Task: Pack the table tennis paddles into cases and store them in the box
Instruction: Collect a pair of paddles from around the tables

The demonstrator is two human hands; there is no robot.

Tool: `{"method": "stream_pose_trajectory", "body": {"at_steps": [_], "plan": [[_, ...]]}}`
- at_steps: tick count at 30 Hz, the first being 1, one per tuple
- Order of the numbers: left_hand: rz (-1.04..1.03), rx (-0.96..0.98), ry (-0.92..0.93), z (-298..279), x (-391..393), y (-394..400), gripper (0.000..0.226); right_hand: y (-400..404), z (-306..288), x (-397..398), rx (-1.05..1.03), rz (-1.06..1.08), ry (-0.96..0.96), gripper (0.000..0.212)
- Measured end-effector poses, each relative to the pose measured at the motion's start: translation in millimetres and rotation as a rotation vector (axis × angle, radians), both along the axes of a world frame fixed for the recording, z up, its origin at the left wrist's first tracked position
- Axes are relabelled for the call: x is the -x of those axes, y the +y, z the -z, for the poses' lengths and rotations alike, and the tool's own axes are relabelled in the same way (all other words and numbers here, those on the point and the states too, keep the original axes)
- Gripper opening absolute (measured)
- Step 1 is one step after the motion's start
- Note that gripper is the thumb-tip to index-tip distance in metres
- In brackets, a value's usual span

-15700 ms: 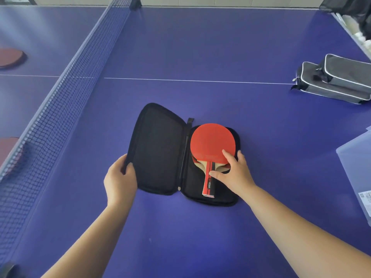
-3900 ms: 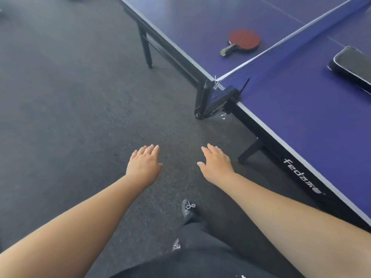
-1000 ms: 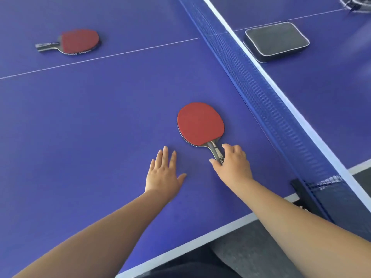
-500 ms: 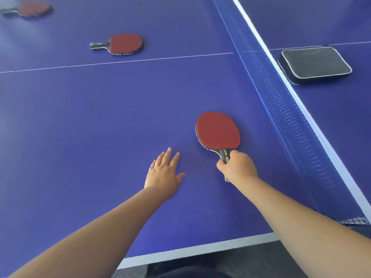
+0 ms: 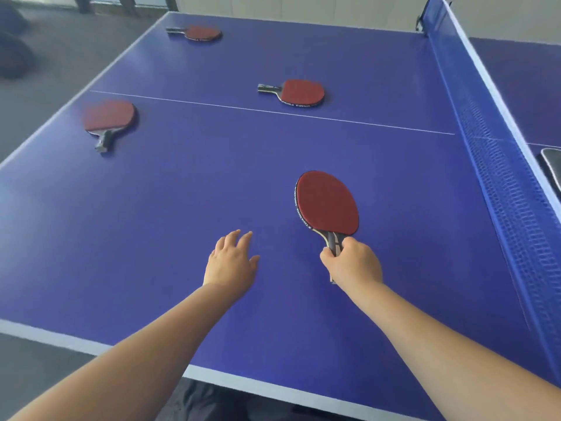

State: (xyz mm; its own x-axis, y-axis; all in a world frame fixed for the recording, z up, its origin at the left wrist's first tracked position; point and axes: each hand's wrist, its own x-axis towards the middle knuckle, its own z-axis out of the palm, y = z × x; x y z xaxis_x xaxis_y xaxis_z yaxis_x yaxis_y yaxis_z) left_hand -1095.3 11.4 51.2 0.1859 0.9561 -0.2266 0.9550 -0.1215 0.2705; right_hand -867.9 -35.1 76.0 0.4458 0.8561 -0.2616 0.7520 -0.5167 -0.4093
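Note:
My right hand point(image 5: 353, 264) grips the handle of a red-faced paddle point(image 5: 326, 203), whose blade is tilted up off the blue table point(image 5: 182, 208). My left hand point(image 5: 232, 259) hovers open just left of it, fingers spread, holding nothing. Three more red paddles lie flat on this half: one at the left edge point(image 5: 109, 117), one in the middle beyond the white line point(image 5: 300, 92), one at the far corner point(image 5: 202, 33). A closed black case point(image 5: 552, 165) with a grey rim shows partly at the right edge, beyond the net. No box is in view.
The blue net point(image 5: 498, 165) runs along the right side, from the far post to the near right. The table's white near edge point(image 5: 91, 344) lies below my forearms, with grey floor to the left and below.
My right hand has closed around the paddle's handle and raised the blade off the table. The view has swung left, and more paddles have come into view.

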Motion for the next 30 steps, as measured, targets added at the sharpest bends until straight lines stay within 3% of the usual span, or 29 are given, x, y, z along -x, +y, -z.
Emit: {"method": "stream_pose_trajectory", "body": {"at_steps": [9, 18, 25, 30], "plan": [[-0.073, -0.006, -0.038, 8, 126, 70, 0.057, 75, 10, 114, 0.008, -0.029, -0.005, 0.03], [-0.12, -0.015, -0.148, 3, 239, 202, 0.059, 173, 25, 209, -0.002, 0.061, -0.01, 0.031], [-0.476, -0.037, -0.373, 8, 289, 324, 0.066, 227, 41, 245, 0.016, 0.086, -0.023, 0.031], [-0.653, -0.044, -0.384, 23, 316, 393, 0.071, 253, 48, 254, 0.013, 0.087, -0.04, 0.032]]}}
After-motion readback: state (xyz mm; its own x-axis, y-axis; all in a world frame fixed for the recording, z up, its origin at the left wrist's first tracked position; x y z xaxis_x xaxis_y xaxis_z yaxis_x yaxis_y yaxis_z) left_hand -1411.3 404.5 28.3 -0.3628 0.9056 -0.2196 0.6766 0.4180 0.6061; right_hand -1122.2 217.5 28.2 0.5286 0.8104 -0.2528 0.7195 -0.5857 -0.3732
